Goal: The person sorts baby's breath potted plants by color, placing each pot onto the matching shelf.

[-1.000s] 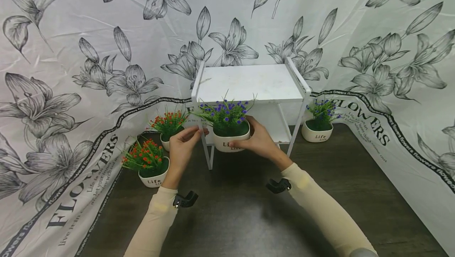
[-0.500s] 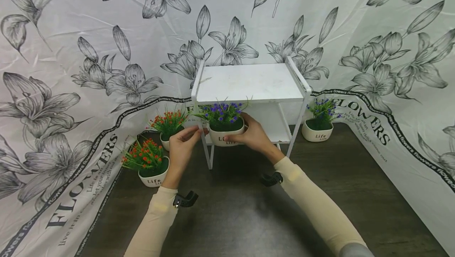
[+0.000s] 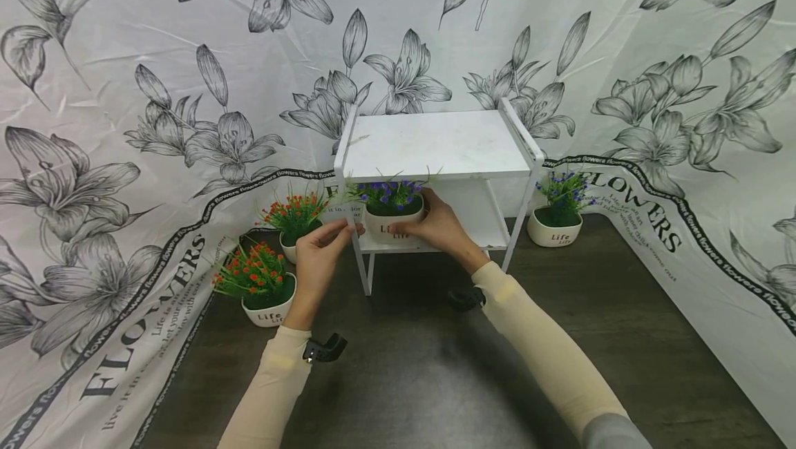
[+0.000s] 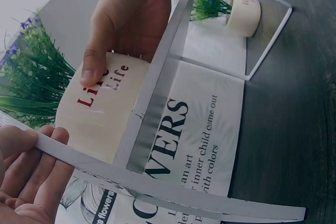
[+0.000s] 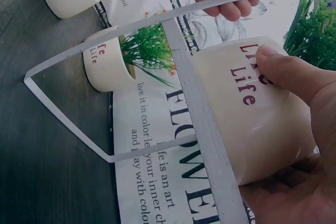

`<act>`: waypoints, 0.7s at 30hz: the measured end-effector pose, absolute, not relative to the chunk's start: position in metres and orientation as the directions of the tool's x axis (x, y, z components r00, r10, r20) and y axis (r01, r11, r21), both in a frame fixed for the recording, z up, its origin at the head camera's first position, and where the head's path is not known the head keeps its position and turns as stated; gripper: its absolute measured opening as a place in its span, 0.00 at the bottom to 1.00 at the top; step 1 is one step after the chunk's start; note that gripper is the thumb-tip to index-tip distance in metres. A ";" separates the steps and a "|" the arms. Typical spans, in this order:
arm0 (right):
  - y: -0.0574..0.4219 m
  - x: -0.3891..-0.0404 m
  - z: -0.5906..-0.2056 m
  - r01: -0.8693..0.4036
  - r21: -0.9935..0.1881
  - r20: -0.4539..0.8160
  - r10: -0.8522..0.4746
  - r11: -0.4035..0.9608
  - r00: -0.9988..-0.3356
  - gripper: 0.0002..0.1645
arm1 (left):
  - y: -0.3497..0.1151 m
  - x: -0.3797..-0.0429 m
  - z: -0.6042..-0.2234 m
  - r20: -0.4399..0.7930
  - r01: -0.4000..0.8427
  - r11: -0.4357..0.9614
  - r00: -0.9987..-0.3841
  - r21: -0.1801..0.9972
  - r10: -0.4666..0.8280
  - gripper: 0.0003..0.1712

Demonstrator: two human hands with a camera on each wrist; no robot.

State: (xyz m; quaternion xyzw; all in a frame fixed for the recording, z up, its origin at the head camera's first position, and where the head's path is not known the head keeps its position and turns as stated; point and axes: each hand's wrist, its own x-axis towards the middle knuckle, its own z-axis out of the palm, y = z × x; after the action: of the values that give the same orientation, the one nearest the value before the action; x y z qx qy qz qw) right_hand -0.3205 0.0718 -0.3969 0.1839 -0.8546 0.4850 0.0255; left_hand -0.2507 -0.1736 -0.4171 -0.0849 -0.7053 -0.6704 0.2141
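Observation:
My right hand (image 3: 444, 224) grips a cream oval pot of artificial purple flowers (image 3: 398, 228), its thumb across the "Life" lettering on the front (image 5: 252, 114). The pot is upright above the front left of the lower board (image 3: 494, 236) of a white two-tier shelf (image 3: 435, 145). Whether its base touches that board I cannot tell. My left hand (image 3: 320, 252) pinches the shelf's front left upright (image 4: 89, 160) between thumb and fingers, just left of the pot.
Two pots of orange flowers, a nearer one (image 3: 267, 307) and a farther one (image 3: 289, 252), stand left of the shelf. Another purple-flowered pot (image 3: 555, 231) stands to its right. The dark table (image 3: 398, 380) meets a flower-printed cloth (image 3: 155, 193) behind and at both sides.
My right hand has carried the purple-flowered pot forward, slightly left, and in under the shelf's top board. My left hand has stayed at the upright.

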 end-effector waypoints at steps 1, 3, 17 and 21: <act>0.072 -0.322 -0.397 -0.333 -0.824 0.216 -0.289 0.458 -0.933 0.65 | -0.174 -0.251 -0.417 0.418 0.409 0.085 -0.894 0.908 -0.162 0.14; 0.072 -0.324 -0.397 -0.327 -0.828 0.209 -0.291 0.455 -0.934 0.65 | -0.173 -0.251 -0.417 0.420 0.413 0.079 -0.894 0.907 -0.152 0.15; 0.073 -0.326 -0.400 -0.312 -0.846 0.169 -0.336 0.432 -0.926 0.68 | -0.174 -0.249 -0.417 0.402 0.386 0.118 -0.896 0.915 -0.190 0.14; 0.074 -0.326 -0.400 -0.328 -0.846 0.186 -0.343 0.421 -0.921 0.68 | -0.174 -0.249 -0.417 0.417 0.406 0.099 -0.894 0.909 -0.166 0.13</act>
State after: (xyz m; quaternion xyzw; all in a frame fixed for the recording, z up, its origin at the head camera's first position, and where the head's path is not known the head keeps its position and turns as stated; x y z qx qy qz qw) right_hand -0.3258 0.0742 -0.4002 0.1990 -0.8428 0.5000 -0.0075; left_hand -0.2490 -0.1736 -0.4168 -0.0845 -0.7096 -0.6657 0.2147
